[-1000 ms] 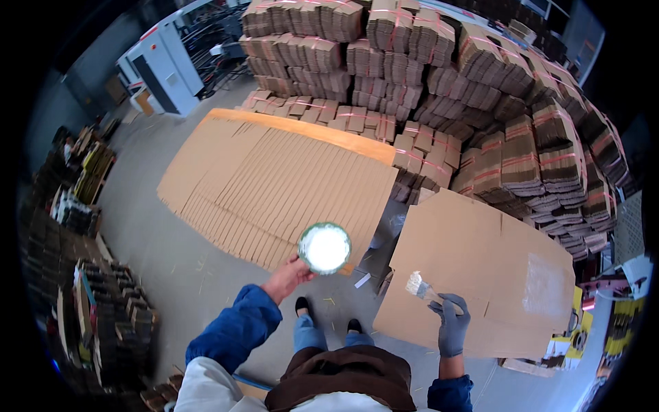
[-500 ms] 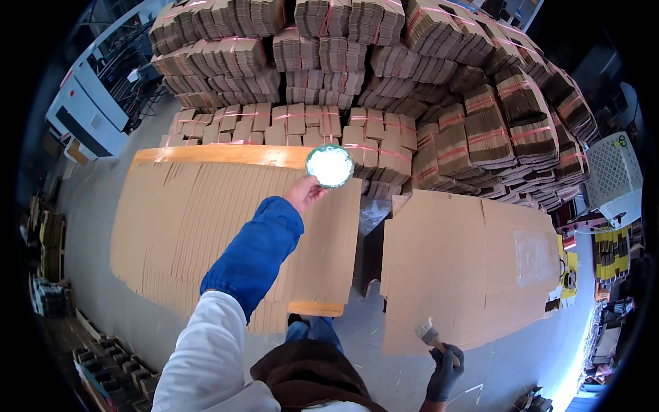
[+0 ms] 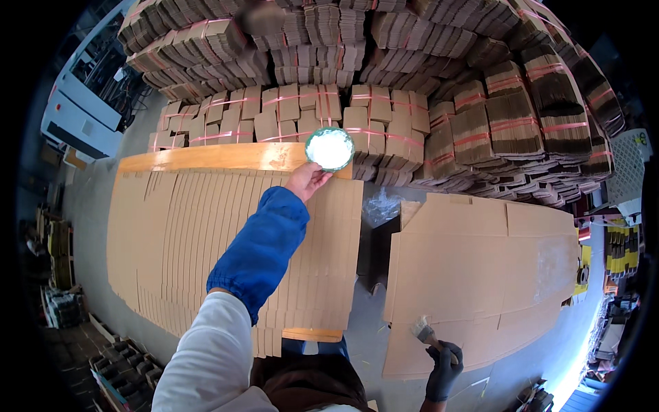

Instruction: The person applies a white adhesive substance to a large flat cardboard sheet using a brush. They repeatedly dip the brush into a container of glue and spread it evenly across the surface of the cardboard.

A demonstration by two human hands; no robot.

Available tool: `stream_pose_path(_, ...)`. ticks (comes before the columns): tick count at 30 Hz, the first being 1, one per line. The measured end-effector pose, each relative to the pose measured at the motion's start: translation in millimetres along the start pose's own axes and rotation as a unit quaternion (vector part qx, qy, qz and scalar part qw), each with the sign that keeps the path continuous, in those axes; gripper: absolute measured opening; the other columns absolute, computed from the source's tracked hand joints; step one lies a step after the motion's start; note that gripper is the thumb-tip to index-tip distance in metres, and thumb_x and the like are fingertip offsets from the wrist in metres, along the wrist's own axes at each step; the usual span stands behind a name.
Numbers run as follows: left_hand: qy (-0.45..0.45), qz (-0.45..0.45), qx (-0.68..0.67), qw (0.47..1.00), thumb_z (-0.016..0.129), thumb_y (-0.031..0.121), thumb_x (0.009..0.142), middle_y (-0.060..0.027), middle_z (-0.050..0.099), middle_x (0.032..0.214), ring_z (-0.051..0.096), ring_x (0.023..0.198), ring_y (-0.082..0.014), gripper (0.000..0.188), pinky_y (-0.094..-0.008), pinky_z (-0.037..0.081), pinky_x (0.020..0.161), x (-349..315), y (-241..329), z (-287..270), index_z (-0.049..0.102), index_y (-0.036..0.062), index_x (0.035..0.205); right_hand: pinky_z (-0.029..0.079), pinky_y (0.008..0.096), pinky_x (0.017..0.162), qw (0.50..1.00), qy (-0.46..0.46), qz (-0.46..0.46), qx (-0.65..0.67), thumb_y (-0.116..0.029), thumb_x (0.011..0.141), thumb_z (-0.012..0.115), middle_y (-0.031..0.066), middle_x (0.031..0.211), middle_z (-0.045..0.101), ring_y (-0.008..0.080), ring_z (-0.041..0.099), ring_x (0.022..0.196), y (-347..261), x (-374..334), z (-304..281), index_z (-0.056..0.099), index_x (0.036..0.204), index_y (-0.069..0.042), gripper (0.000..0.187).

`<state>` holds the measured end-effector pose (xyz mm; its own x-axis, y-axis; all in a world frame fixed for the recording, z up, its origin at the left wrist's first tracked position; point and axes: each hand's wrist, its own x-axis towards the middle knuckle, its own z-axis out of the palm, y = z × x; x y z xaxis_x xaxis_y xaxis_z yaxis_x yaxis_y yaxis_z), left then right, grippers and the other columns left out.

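Bowl (image 3: 349, 161) shifted toward worktop (image 3: 220, 156) far edge: your left hand (image 3: 309, 182) grips it, right hand (image 3: 445, 365) clasps brush (image 3: 423, 330); tilting could spill paste (image 3: 329, 147).

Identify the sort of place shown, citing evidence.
Probably a cardboard packaging workshop: strapped cardboard bundles stand piled high, overlapping cardboard sheets lie on a table, and a white machine cabinet stands upper left.

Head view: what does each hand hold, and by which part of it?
The left hand holds a green-rimmed container by its near edge; the right hand holds a brush by its handle.
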<state>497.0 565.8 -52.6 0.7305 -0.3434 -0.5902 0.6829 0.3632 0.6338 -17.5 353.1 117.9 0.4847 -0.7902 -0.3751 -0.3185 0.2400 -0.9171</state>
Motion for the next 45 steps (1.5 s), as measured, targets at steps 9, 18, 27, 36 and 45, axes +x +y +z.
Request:
stream_pose_path(9, 0.038, 0.064, 0.056, 0.996, 0.062, 0.012, 0.098, -0.0095, 0.066, 0.102, 0.069, 0.091, -0.0196, 0.014, -0.0274, 0.057, 0.082, -17, -11, 7, 0.054, 0.0027, 0.104, 0.06, 0.0357, 0.082, 0.971, -0.158, -0.176, -0.035, -0.008, 0.099, 0.053, 0.0152, 0.106, 0.064, 0.025, 0.069, 0.091, -60, 75, 137, 0.06, 0.113, 0.007, 0.021)
stream_pose_path(18, 0.015, 0.056, -0.047, 0.997, 0.06, 0.009, 0.099, -0.0107, 0.067, 0.097, 0.069, 0.087, -0.0168, 0.01, -0.023, 0.059, 0.075, -18, -18, 8, 0.06, -0.001, 0.098, 0.053, 0.028, 0.081, 0.902, -0.271, -0.303, -0.148, -0.009, 0.094, 0.062, 0.0091, 0.1, 0.068, 0.0135, 0.066, 0.089, -108, 182, 338, 0.066, 0.109, 0.001, 0.018)
stream_pose_path(27, -0.013, 0.03, -0.093, 0.995, 0.051, 0.005, 0.101, -0.0141, 0.068, 0.1, 0.069, 0.09, -0.0183, 0.013, -0.0252, 0.059, 0.078, -28, -16, 0, 0.059, -0.0033, 0.107, 0.053, 0.0374, 0.083, 0.799, -0.344, -0.385, -0.309, -0.017, 0.085, 0.069, 0.016, 0.103, 0.069, 0.0296, 0.068, 0.094, -87, 218, 438, 0.07, 0.101, -0.006, 0.02)
stream_pose_path(36, -0.017, 0.055, -0.03, 0.998, 0.052, 0.011, 0.102, -0.0134, 0.068, 0.105, 0.069, 0.09, -0.0177, 0.012, -0.0273, 0.056, 0.078, -118, -22, -29, 0.057, 0.0028, 0.11, 0.053, 0.0431, 0.083, 0.775, -0.338, -0.38, -0.376, -0.015, 0.082, 0.065, 0.0186, 0.103, 0.068, 0.037, 0.066, 0.092, -73, 229, 453, 0.07, 0.096, -0.007, 0.016)
stream_pose_path(45, -0.012, 0.067, 0.086, 0.994, 0.054, 0.015, 0.102, -0.0128, 0.07, 0.105, 0.07, 0.091, -0.0185, 0.015, -0.0276, 0.055, 0.079, -221, -29, -101, 0.06, 0.0013, 0.103, 0.052, 0.0409, 0.084, 0.592, -0.381, -0.472, -0.531, -0.002, 0.082, 0.062, 0.0152, 0.107, 0.066, 0.0355, 0.064, 0.097, -86, 217, 456, 0.069, 0.1, -0.01, 0.02)
